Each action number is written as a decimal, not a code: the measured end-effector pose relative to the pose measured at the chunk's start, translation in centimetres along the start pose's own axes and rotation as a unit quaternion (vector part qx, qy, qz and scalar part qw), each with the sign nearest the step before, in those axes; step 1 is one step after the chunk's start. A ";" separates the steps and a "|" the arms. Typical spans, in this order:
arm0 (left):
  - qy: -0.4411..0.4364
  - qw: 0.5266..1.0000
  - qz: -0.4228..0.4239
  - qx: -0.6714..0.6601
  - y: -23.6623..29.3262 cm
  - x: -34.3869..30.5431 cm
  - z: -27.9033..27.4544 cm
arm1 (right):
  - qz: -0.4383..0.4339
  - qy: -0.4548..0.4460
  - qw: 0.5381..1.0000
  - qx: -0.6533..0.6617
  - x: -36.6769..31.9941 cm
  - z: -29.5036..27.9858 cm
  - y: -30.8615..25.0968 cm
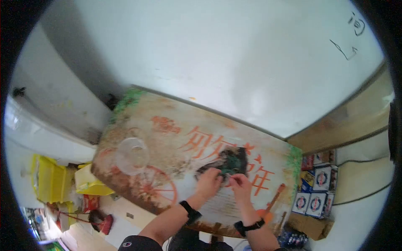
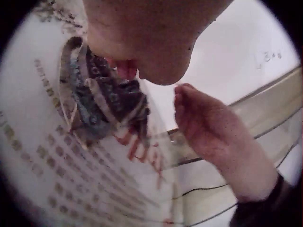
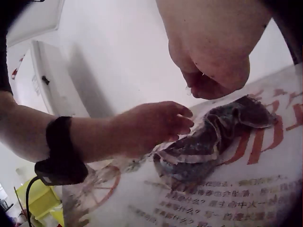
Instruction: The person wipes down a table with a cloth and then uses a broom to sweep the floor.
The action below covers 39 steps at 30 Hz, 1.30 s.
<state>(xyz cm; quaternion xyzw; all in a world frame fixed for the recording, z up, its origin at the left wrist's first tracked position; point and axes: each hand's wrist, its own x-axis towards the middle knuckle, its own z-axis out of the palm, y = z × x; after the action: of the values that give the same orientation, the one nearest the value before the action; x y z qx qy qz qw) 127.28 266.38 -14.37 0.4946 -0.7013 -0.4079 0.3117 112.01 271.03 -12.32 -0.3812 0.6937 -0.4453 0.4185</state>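
Observation:
A crumpled dark patterned cloth [image 1: 234, 161] with pale trim bands lies on the printed table [image 1: 159, 138]. Over its near left end is my left hand [image 1: 209, 184]. In the right wrist view the left hand [image 3: 151, 127] has loosely bent, separated fingers beside the cloth [image 3: 189, 156], with no object showing between them. My right hand [image 1: 240, 186] pinches a small clear piece [image 3: 188, 90] between thumb and fingers, just above the cloth. The left wrist view shows the right hand [image 2: 208, 123] facing the left one, its fingertips bunched.
A round clear plastic tub [image 1: 132, 155] stands on the left part of the table. Yellow bins [image 1: 90, 180] are on the floor at left, and stacked boxes [image 1: 320, 190] are at right. A white wall [image 1: 209, 54] rises behind the table's far edge.

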 end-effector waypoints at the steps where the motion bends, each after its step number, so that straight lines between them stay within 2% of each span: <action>1: -0.008 0.991 -0.070 -0.112 0.8 -1.5 -0.5 | -0.037 -0.031 0.999 -0.018 -1.0 0.1 -0.1; 2: -0.010 0.965 -0.137 -0.222 1.8 -3.2 -1.3 | -0.076 -0.064 0.995 -0.032 -2.0 0.4 -0.3; 4: -0.028 0.964 -0.119 -0.238 3.3 -6.0 -3.5 | -0.057 -0.120 0.985 -0.108 -5.2 1.0 -3.6; 5: -0.012 0.967 -0.119 -0.227 3.9 -7.4 -5.6 | -0.033 -0.147 0.984 -0.100 -6.9 1.6 -5.3; 6: -0.045 0.968 -0.117 -0.215 5.0 -8.8 -7.3 | -0.009 -0.168 0.981 -0.096 -8.3 1.9 -6.3; 7: -0.081 0.968 -0.113 -0.207 5.5 -9.8 -8.5 | -0.019 -0.173 0.980 -0.095 -9.5 2.4 -6.4; 10: -0.107 0.964 -0.120 -0.211 5.1 -12.6 -11.3 | -0.009 -0.198 0.977 -0.080 -12.5 3.7 -6.2; 14: -0.037 0.983 -0.067 -0.169 6.4 -16.8 -15.1 | -0.050 -0.231 0.969 -0.077 -15.5 6.4 -6.8; 16: -0.018 0.986 -0.076 -0.147 7.9 -19.1 -16.9 | -0.067 -0.247 0.963 -0.085 -17.0 6.9 -8.9; 18: 0.035 0.983 -0.136 -0.122 8.2 -21.6 -17.3 | -0.144 -0.297 0.937 -0.118 -19.4 7.6 -11.4; 19: 0.049 0.985 -0.132 -0.098 8.6 -23.1 -17.6 | -0.153 -0.291 0.938 -0.115 -20.4 7.4 -11.6; 21: 0.038 0.986 -0.136 -0.087 9.6 -26.0 -17.5 | -0.178 -0.352 0.904 -0.163 -22.3 6.9 -11.5; 22: 0.036 0.984 -0.153 -0.080 10.1 -27.5 -17.7 | -0.187 -0.356 0.902 -0.157 -23.6 6.3 -11.7; 23: 0.021 0.991 -0.127 -0.036 10.4 -29.1 -17.9 | -0.198 -0.348 0.902 -0.164 -25.1 5.6 -12.0; 24: 0.033 0.989 -0.139 -0.027 10.2 -30.9 -18.0 | -0.205 -0.343 0.901 -0.170 -26.5 5.1 -11.7; 26: 0.051 0.989 -0.138 -0.026 8.4 -33.8 -18.1 | -0.175 -0.326 0.914 -0.169 -27.1 3.8 -6.5; 28: 0.082 0.983 -0.159 -0.035 6.0 -36.5 -19.4 | -0.152 -0.325 0.917 -0.176 -28.5 2.3 -4.5; 29: 0.108 0.980 -0.165 -0.011 4.9 -38.0 -20.8 | -0.111 -0.326 0.912 -0.222 -29.5 1.2 -4.4; 30: 0.134 0.976 -0.169 0.011 4.6 -39.7 -22.2 | -0.072 -0.325 0.904 -0.269 -30.6 0.3 -4.5; 31: 0.141 0.975 -0.171 0.008 4.8 -41.3 -23.5 | -0.075 -0.329 0.901 -0.273 -31.6 -0.1 -4.4; 33: 0.213 0.954 -0.212 0.000 5.0 -44.1 -26.6 | -0.049 -0.334 0.900 -0.275 -33.2 -0.3 -4.1; 34: 0.220 0.952 -0.214 -0.001 4.9 -45.2 -27.7 | -0.053 -0.339 0.897 -0.278 -33.8 0.3 -4.1; 36: 0.290 0.921 -0.261 0.013 4.2 -47.7 -30.2 | -0.091 -0.349 0.884 -0.297 -34.6 2.2 -4.0; 39: 0.373 0.894 -0.245 -0.031 -0.9 -52.0 -32.9 | -0.145 -0.359 0.879 -0.277 -35.7 6.7 -3.4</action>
<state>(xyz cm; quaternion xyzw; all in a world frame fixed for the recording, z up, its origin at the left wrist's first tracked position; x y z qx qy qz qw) 171.83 306.85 -1.32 0.7567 -0.3767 -0.2788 0.4559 131.49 300.17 -2.21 -0.7118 0.5276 -0.1229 0.4471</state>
